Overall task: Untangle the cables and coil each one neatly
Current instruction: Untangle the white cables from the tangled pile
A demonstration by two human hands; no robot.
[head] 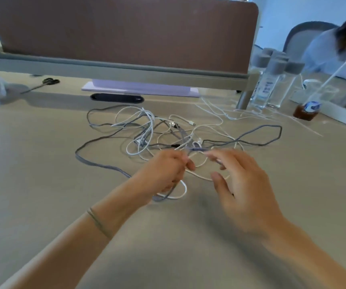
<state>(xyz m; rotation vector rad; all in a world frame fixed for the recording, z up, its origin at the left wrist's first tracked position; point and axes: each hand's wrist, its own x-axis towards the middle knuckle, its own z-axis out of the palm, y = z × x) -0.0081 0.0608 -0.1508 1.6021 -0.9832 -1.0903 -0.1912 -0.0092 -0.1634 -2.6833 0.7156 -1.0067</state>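
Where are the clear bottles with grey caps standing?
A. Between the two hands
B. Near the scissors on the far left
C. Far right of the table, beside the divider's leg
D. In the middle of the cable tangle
C: the clear bottles stand at the table's far right, next to the divider leg.
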